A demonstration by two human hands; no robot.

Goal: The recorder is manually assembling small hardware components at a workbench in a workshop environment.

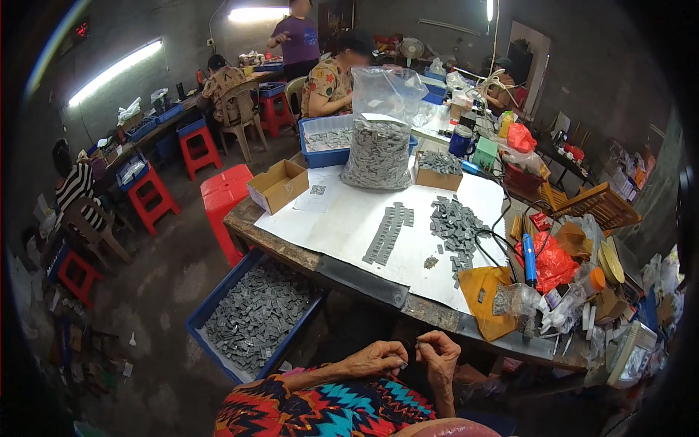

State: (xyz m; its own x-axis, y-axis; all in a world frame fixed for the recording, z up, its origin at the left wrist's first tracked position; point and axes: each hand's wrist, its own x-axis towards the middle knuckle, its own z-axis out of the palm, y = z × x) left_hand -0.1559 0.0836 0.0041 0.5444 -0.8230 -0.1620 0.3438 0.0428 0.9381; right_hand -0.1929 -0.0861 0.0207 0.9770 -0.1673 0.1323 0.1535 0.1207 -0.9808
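Observation:
My left hand is closed in a pinch in front of the table edge, a tiny pale bit showing at its fingertips. Close beside it, my right hand also pinches, fingertips pressed together; what it may hold is too small to make out. Beyond my hands, rows of small grey plastic parts lie lined up on the white sheet. A loose heap of similar grey parts spreads to their right, with a little pile of tiny bits near it.
A blue crate full of grey parts stands low at left. On the table are a large clear bag of parts, an open cardboard box and a blue electric screwdriver. Clutter and cables crowd the right. Several people sit or stand farther back.

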